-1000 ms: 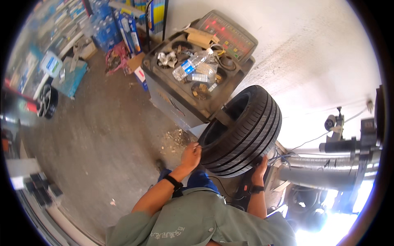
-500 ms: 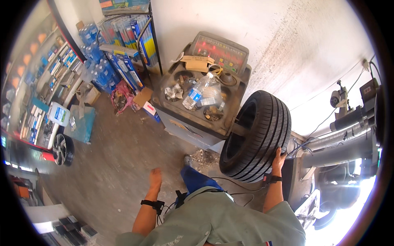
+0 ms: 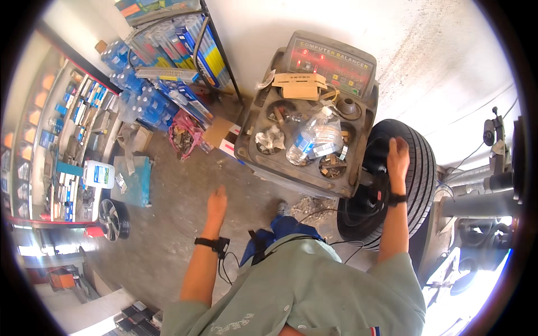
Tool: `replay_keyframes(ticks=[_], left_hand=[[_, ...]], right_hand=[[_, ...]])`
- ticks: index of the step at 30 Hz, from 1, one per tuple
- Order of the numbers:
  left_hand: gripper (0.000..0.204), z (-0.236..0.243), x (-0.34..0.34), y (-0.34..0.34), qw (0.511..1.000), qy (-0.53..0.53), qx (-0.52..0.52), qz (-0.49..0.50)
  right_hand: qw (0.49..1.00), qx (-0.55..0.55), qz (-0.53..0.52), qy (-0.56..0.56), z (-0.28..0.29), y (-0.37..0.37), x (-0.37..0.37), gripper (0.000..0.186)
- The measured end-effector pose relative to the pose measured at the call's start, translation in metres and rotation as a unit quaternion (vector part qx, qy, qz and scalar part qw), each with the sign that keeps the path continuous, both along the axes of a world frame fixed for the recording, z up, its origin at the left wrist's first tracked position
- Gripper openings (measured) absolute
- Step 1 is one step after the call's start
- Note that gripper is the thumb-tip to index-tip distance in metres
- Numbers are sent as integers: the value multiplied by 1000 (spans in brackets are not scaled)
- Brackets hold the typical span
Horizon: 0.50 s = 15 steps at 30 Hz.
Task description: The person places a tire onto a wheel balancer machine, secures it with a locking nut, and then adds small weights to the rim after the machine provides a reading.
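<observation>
The person's two hands were well apart. The left hand hung over the bare floor, its fingers loosely bent and nothing seen in its grip. The right hand was raised in front of the tire, fingers drawn near each other; whether it touched the tire or held something small could not be told. The tire stood upright at the right side of a grey machine, its tread facing away to the right. On the machine's top lay a clear plastic bottle, a piece of cardboard and a pale crumpled wad, below a panel with red lights. Off to the left, a wheel rim stood on the floor near a white jug.
</observation>
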<state>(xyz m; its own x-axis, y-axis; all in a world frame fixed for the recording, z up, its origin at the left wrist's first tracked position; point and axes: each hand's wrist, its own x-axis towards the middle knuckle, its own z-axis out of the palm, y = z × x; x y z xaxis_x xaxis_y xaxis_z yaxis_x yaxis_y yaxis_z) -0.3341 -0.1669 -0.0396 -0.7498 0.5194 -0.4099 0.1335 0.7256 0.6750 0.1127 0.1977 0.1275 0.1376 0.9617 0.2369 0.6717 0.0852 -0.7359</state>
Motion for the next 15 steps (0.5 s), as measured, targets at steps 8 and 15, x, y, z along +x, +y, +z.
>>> replay_keyframes(ticks=[8,15], left_hand=[[55,-6,-51,156,987,135,16,-85],[53,-47,-60,251,995,76,62,16]], right_hand=[[992,-118,-19,-47,-45,119,-85,61],[987,-109,-94,-78,-81,172,-119,76]])
